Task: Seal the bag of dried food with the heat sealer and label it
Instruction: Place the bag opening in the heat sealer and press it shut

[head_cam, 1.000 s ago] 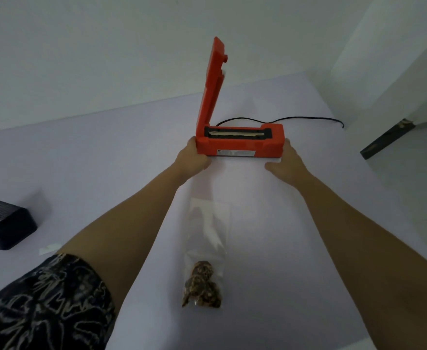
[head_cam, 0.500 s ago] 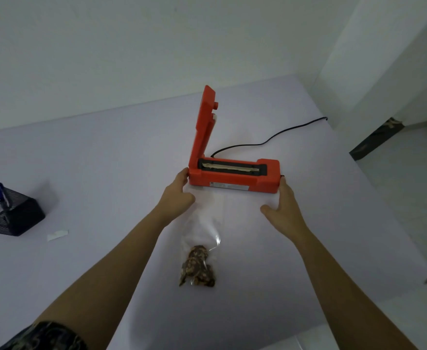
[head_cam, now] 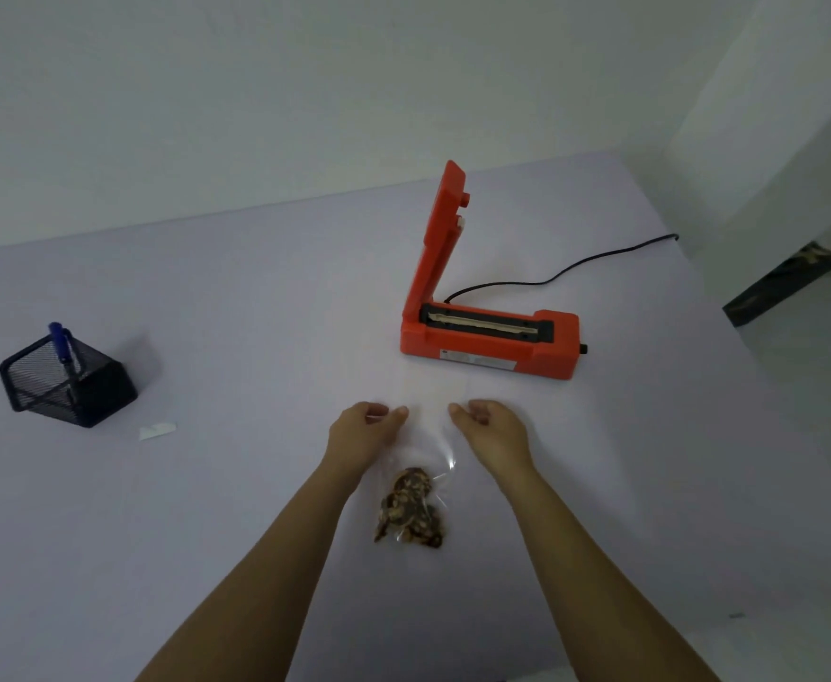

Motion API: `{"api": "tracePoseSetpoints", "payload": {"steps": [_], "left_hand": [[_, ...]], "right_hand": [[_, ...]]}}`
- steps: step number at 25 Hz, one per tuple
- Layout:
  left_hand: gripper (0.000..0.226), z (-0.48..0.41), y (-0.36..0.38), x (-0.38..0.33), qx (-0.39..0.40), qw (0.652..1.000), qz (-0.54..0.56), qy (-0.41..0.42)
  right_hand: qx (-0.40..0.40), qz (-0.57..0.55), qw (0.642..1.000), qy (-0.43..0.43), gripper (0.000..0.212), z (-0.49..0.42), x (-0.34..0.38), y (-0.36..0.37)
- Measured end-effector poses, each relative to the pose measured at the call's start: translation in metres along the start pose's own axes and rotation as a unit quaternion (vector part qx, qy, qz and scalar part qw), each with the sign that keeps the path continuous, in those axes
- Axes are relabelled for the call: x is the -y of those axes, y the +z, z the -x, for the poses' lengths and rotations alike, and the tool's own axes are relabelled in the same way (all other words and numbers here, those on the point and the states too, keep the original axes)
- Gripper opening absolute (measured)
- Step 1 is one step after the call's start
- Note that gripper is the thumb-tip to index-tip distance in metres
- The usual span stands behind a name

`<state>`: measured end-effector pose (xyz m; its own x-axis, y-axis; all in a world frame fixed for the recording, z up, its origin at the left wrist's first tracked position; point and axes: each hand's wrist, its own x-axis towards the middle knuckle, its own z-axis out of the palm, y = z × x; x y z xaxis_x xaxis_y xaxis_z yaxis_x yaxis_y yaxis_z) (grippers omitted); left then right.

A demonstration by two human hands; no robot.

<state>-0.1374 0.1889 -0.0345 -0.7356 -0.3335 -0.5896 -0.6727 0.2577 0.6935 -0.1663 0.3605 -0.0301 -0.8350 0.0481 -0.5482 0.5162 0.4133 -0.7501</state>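
Note:
A clear bag [head_cam: 430,452] lies on the white table, with brown dried food [head_cam: 411,509] in its near end. Its far, open end is almost see-through and lies between my two hands. My left hand [head_cam: 364,433] is at that end's left side and my right hand [head_cam: 489,428] at its right side, both with loosely curled fingers. Whether they touch the plastic I cannot tell. The orange heat sealer [head_cam: 489,344] stands beyond the bag with its lid [head_cam: 440,238] raised, apart from both hands.
A black mesh pen holder [head_cam: 66,381] with a blue pen [head_cam: 61,342] stands at the left. A small white label strip [head_cam: 157,430] lies beside it. The sealer's black cord [head_cam: 575,263] runs to the table's right edge, where the floor drops away.
Both hands have let go of the sealer's ends and come back toward me, to the bag's far end. The sealer has ended up nearer the bag.

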Motion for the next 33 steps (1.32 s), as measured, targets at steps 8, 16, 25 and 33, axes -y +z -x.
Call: {"api": "tracePoseSetpoints", "payload": {"steps": [8,16,25,33], "left_hand": [[0.008,0.008,0.012,-0.004,0.116,0.982,0.137,0.066],[0.023,0.001,0.043,-0.042,0.149,0.968,0.167,0.114],[0.025,-0.001,0.056,-0.043,0.112,0.962,0.237,0.081],[0.024,-0.001,0.066,-0.054,0.080,0.963,0.252,0.054]], "right_hand": [[0.038,-0.075,0.995,-0.047,0.006,-0.005,0.004,-0.015],[-0.004,-0.160,0.986,-0.046,0.006,-0.011,0.026,-0.060],[-0.209,0.037,0.959,-0.188,0.020,-0.011,0.037,-0.076],[-0.151,0.065,0.806,-0.569,0.029,0.009,0.194,-0.118]]}}
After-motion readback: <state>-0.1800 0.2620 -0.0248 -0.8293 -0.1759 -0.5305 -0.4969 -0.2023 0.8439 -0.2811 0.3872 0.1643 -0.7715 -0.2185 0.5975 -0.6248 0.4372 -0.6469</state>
